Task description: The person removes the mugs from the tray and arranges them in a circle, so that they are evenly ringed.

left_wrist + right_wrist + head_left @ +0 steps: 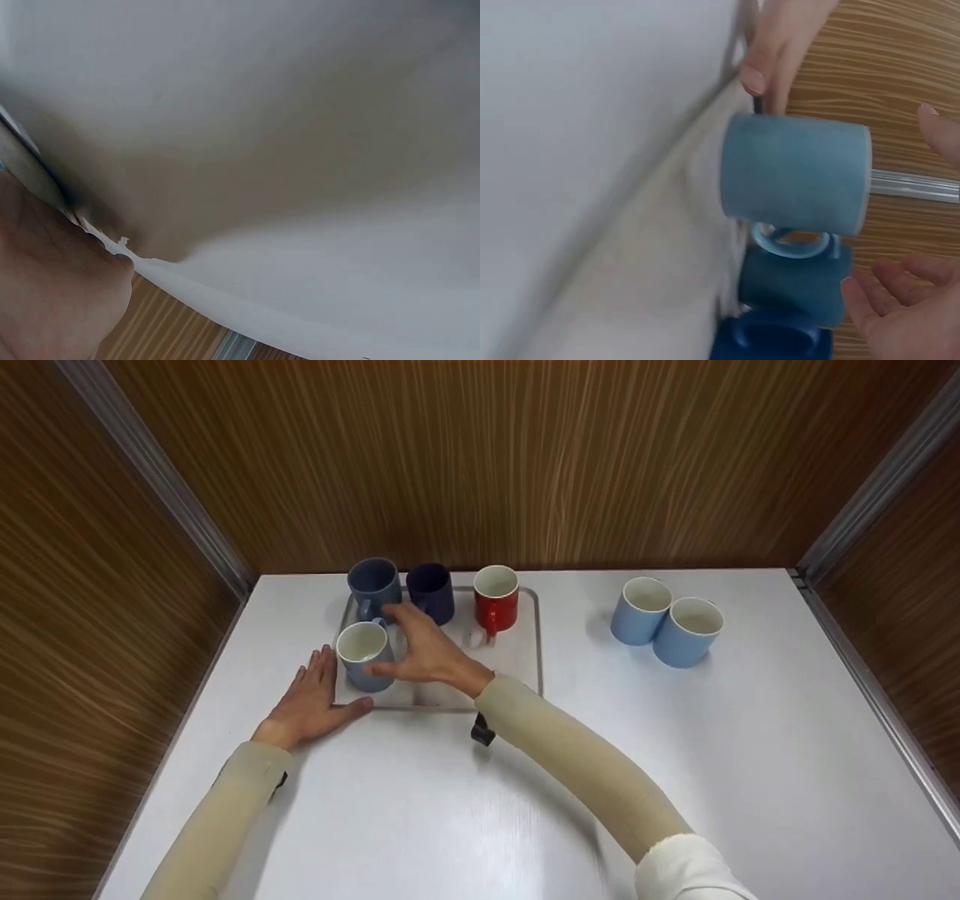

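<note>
A light blue mug (367, 671) stands upright near the front left corner of a pale tray (521, 660). My right hand (431, 652) is beside it with thumb and fingers spread wide; in the right wrist view a gap shows between the fingers and the mug (795, 172). Along the tray's left front corner lies my left hand (311, 701), fingers straight and thumb by the front rim. Behind stand a grey-blue mug (388, 598), a dark navy mug (441, 604) and a red mug (508, 611) with a white inside, all on the tray.
On the white table (750, 772), right of the tray, two more light blue mugs stand close together, one (634, 624) slightly behind the other (679, 646). Wood-patterned panels (525, 465) rise at the back and both sides.
</note>
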### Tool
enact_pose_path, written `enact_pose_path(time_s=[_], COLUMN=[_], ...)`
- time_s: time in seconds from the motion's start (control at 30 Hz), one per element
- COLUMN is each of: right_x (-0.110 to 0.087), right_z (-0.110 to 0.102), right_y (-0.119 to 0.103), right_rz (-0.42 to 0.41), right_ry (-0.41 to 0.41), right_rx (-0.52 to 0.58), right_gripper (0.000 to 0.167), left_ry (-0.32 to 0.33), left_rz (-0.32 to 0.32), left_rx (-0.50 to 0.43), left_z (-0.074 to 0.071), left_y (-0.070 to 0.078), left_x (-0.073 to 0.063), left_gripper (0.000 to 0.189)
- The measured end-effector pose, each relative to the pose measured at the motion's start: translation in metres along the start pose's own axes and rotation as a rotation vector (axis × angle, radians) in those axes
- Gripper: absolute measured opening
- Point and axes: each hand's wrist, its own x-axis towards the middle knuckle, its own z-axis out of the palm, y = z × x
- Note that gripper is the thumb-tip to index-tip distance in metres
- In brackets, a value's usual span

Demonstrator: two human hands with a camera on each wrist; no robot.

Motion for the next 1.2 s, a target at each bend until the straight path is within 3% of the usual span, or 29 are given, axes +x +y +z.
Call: enact_pose_path(time_s=[0.4, 0.77, 0.97, 1.2], right_x=[0.006, 0.013, 0.015, 0.004], right_z=[0.033, 0.056, 0.061, 0.054], right_y=[0.002, 0.005, 0.005, 0.002], right_rz=[0.051, 0.126, 0.161, 0.109], right_ry=[-0.02, 0.105, 0.156, 0.174], right_rx=[0.046, 0.185, 0.235, 0.226], right_gripper=[0.102, 0.098, 0.095, 0.092], left_ry=[0.031, 0.042, 0.042, 0.052], left_rz=[0.003, 0.011, 0.012, 0.026], left_rx=[0.02, 0.017, 0.016, 0.005], left_z=[-0.003, -0.001, -0.001, 0.003], left_y=[-0.003, -0.002, 0.0, 0.0], left_x=[0.004, 0.003, 0.002, 0.0], left_gripper=[0.131, 0.127, 0.128, 0.127])
